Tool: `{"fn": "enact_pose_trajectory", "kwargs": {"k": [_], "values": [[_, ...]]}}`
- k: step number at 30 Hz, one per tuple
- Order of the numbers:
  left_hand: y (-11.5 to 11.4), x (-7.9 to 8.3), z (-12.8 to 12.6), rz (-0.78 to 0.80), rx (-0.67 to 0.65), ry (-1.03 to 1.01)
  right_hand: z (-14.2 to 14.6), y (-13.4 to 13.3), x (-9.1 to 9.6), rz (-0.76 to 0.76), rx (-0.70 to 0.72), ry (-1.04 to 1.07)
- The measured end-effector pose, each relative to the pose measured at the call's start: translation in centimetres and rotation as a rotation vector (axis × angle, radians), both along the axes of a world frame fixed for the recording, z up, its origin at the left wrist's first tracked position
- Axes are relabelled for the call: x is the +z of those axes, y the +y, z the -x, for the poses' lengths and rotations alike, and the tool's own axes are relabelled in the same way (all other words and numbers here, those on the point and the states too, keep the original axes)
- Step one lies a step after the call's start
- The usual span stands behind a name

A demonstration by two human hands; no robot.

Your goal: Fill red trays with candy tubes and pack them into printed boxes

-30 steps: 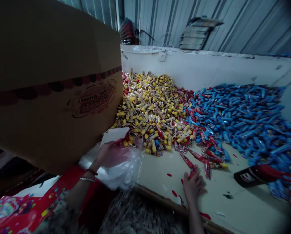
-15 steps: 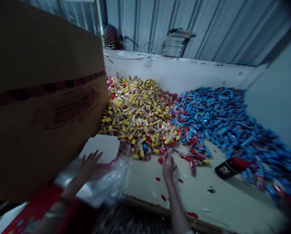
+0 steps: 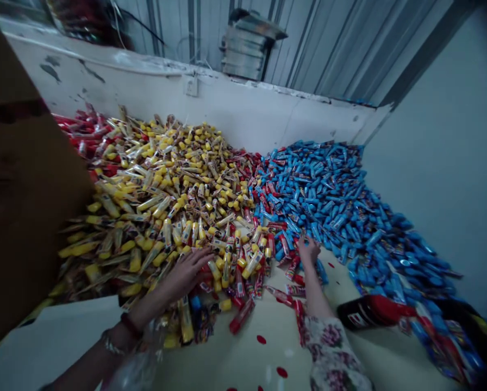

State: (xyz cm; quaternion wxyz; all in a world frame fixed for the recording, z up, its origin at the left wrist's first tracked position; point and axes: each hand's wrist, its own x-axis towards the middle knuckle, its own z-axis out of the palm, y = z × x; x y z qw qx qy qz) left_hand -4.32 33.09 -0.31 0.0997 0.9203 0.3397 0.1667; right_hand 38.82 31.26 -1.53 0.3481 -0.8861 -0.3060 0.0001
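Note:
My left hand (image 3: 188, 269) lies with fingers stretched out over the near edge of a heap of small wrapped tubes with yellow caps (image 3: 157, 203). My right hand (image 3: 308, 252) reaches to the near edge of a heap of blue wrapped tubes (image 3: 320, 187), its fingers apart and touching or just above the pieces. Nothing held shows in either hand. Between the hands, red wrapped tubes (image 3: 242, 316) lie mixed with yellow-capped ones on the pale tabletop (image 3: 211, 364).
A large cardboard box (image 3: 27, 206) stands at the left. A white sheet or flap (image 3: 56, 342) and clear plastic (image 3: 135, 369) are at the lower left. A black bottle with a red top (image 3: 363, 313) lies at the right. A white wall (image 3: 251, 119) backs the heaps.
My left hand has moved from the white sheet and clear plastic to the yellow-capped tubes. My right hand has gone forward from the tabletop to the blue heap. The view has shifted closer.

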Motion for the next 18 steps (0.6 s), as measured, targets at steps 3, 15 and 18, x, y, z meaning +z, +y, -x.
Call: {"fn": "enact_pose_trajectory", "kwargs": {"k": [3, 15, 18], "values": [[3.3, -1.6, -3.8, 0.004, 0.003, 0.117, -1.4, 1.4, -1.6, 0.177, 0.03, 0.001], [11.7, -4.4, -10.0, -0.044, 0.126, 0.143, -1.1, 2.4, -4.1, 0.478, 0.032, -0.091], [13.0, -3.3, -11.3, 0.039, 0.141, 0.178, -0.6, 2.6, -4.6, 0.476, 0.04, -0.126]]}}
